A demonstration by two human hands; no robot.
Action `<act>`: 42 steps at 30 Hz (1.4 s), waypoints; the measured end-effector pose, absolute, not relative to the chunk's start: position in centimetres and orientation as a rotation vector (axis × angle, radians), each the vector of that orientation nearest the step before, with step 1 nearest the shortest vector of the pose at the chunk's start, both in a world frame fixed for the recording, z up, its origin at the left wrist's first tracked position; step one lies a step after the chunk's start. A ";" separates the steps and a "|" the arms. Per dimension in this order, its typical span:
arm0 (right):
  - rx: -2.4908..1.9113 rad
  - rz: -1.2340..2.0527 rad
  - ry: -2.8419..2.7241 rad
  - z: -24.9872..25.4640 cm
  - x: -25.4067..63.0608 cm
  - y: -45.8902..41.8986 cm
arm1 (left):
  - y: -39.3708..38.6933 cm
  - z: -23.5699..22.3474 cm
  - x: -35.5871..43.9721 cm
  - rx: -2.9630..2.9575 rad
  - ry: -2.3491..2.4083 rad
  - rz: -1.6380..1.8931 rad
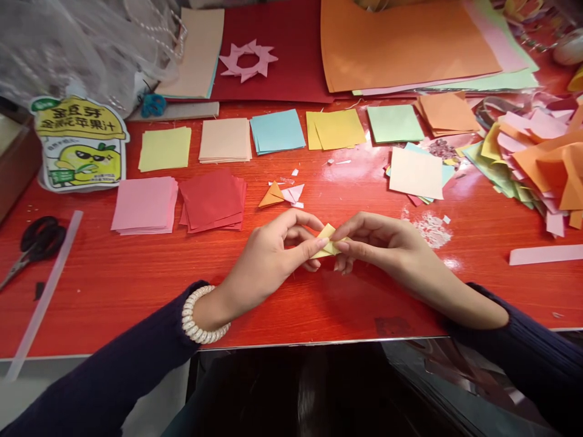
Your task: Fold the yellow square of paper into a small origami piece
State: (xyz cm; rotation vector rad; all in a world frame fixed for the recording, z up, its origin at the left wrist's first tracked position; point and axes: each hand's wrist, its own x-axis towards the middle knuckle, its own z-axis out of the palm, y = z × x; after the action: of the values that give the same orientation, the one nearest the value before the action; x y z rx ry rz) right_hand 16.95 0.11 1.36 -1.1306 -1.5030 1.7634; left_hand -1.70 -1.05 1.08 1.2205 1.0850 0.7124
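A small pale yellow piece of folded paper [326, 243] is held between both hands above the red table. My left hand [291, 246] pinches its left side between thumb and fingers. On the right side, my right hand [378, 243] grips it with thumb and index finger. Part of the paper is hidden behind the fingertips. Just beyond my left hand lie an orange folded piece [272, 195] and a pink folded piece [294, 193]. A pink folded paper ring with points [231, 60] rests on dark red paper at the back.
Square paper stacks in several colours, among them pink [143, 205], red [214, 200] and blue [277, 131], stand in rows. Black scissors [40, 240] and a translucent strip [48, 291] lie left, near a drink pouch [82, 145]. Paper scraps [546, 158] heap up right.
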 end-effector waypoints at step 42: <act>-1.187 1.746 -1.508 1.1 16.7 -0.1 | -0.9 1.5 -1.7 1.105 1.048 0.529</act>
State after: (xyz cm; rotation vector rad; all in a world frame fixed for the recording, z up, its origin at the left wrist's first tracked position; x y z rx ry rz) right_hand 16.69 -0.12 1.12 -1.1873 -1.5077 1.7457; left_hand -1.70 -0.93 1.53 1.1052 1.0483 0.5285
